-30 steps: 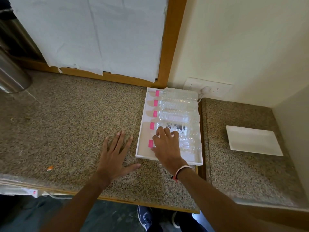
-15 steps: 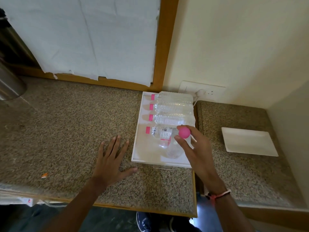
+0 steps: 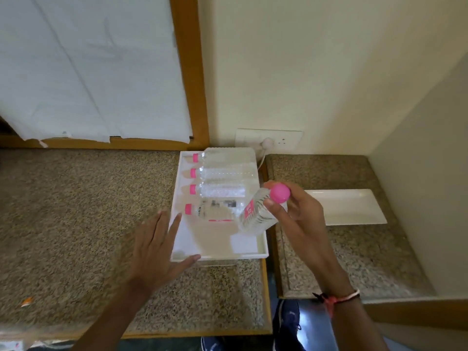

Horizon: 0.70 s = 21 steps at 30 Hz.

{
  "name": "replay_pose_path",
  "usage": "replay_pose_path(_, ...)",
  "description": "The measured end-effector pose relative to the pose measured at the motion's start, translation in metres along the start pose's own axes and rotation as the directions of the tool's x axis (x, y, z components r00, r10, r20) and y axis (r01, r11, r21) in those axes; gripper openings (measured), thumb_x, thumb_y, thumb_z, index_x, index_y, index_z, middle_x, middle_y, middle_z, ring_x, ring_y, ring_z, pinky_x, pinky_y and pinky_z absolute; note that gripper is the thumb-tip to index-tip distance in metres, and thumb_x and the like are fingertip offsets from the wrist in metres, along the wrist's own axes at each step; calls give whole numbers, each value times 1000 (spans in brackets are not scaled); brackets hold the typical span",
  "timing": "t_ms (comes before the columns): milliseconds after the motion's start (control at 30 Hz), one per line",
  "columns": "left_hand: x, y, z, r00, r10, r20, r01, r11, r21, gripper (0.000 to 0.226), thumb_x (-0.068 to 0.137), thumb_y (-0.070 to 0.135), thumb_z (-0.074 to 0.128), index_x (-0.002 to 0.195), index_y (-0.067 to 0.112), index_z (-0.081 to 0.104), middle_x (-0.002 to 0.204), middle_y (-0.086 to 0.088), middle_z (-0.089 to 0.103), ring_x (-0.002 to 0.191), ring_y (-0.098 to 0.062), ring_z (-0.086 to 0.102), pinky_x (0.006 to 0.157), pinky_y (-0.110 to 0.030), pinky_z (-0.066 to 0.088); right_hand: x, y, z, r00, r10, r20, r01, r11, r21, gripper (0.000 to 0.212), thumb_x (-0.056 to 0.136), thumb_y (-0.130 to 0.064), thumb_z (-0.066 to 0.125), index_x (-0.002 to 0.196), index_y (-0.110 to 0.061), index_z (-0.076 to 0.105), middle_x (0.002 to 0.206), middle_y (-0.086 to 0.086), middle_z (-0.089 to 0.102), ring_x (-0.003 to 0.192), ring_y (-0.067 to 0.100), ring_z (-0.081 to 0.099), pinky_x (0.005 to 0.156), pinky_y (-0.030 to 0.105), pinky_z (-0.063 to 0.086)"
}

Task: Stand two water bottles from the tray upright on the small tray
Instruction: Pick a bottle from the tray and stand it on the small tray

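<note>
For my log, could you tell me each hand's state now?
Left hand: open, flat, empty.
Right hand: closed on a bottle near its cap.

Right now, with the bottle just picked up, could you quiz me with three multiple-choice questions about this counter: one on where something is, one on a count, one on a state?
1. Where is the small white rectangular tray?
A. On the lower counter section, right of the large white tray
B. Left of the large tray
C. On the floor

2. How many clear plastic water bottles with pink caps lie flat in the large tray?
A. Two
B. Four
C. Six

3. What is the right hand doing?
A. Resting flat on the counter
B. Hanging empty
C. Holding a clear pink-capped bottle tilted above the large tray

Answers:
1. A, it sits empty on the right section.
2. B, four pink caps line the tray's left side.
3. C, fingers grip near the cap; the left hand is spread open by the tray.
</note>
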<state>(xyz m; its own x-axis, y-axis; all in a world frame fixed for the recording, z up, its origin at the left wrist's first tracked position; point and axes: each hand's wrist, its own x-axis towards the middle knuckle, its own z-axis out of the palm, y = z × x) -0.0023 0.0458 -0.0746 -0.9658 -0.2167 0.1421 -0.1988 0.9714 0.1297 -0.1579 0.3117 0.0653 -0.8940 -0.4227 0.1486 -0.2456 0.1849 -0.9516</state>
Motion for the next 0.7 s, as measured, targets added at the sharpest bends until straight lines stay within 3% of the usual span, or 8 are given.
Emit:
replay_pose_path(200,48,90,-4,1000,7,-26,-10,993,-118,106,77,87,41,154,16,30,162,-18,29,151,-34,26,117,-63,33,18,13,-74,998,-19,-56,18,1000,-25,34,88,-29,69,119,-18,67,114,-6,71,109,9,65,94,42,57)
replay_pose_path(267,65,127,0,999,19,-41,-25,988,-151,105,77,88,41,155,19,26,163,-15,27,151,-32,26,119,-61,28,26,25,-100,997,-10,-76,7,999,-40,31,88,-26,69,118,-20,67,112,-8,72,109,10,65,96,44,56)
replay_pose_path(400,94,196,11,998,50,-43,-57,978,-200,105,77,88,43,156,21,22,162,-13,32,149,-31,31,118,-57,34,41,56,-147,996,1,-95,-8,997,-73,28,90,-26,69,118,-24,67,112,-12,72,107,7,66,95,43,55)
replay_pose_path(600,123,266,50,998,53,24,-46,975,-217,105,80,87,40,156,16,23,162,-14,31,151,-30,27,121,-53,29,66,107,-189,997,66,-45,-69,995,-71,32,88,-22,70,119,-19,64,118,-10,69,112,5,63,101,43,50)
replay_pose_path(700,134,282,76,994,30,109,-8,981,-195,107,80,88,38,155,12,25,162,-16,31,152,-32,24,121,-54,31,75,125,-198,998,66,-4,-66,995,-80,29,88,-22,69,117,-20,64,116,-9,68,111,3,61,100,33,50)
